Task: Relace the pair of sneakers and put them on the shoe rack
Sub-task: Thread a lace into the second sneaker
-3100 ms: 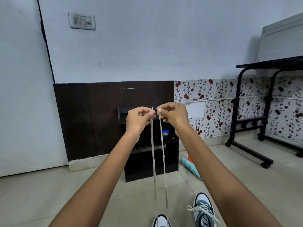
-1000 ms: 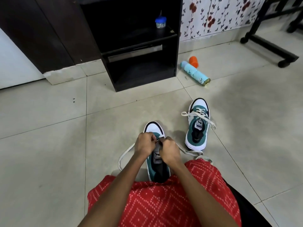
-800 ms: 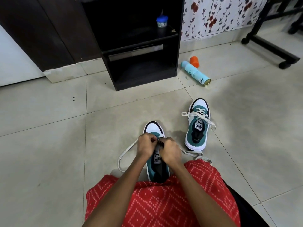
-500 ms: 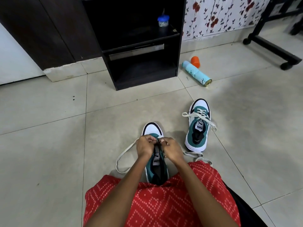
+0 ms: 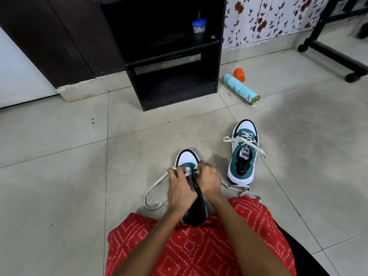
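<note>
A white and teal sneaker [image 5: 187, 159] stands on the floor tiles right in front of my knees, toe pointing away. My left hand [image 5: 179, 188] and my right hand [image 5: 209, 180] sit over its eyelets, each pinching the off-white shoelace [image 5: 153, 187], whose loose ends trail out to both sides. The tongue and eyelets are mostly hidden under my fingers. The second sneaker [image 5: 244, 154], laced, stands a little to the right and further away. The black shoe rack [image 5: 171, 54] stands against the wall ahead.
A small blue-lidded jar [image 5: 198, 26] sits on the rack's upper shelf. A light-blue spray can [image 5: 241, 89] and its orange cap [image 5: 239, 73] lie on the floor right of the rack. A black wheeled table frame [image 5: 334, 54] is at the far right.
Three seconds ago I held the lace up in the air by both ends. Since then the view dropped to the floor and both hands work the lace at the near sneaker's eyelets.
</note>
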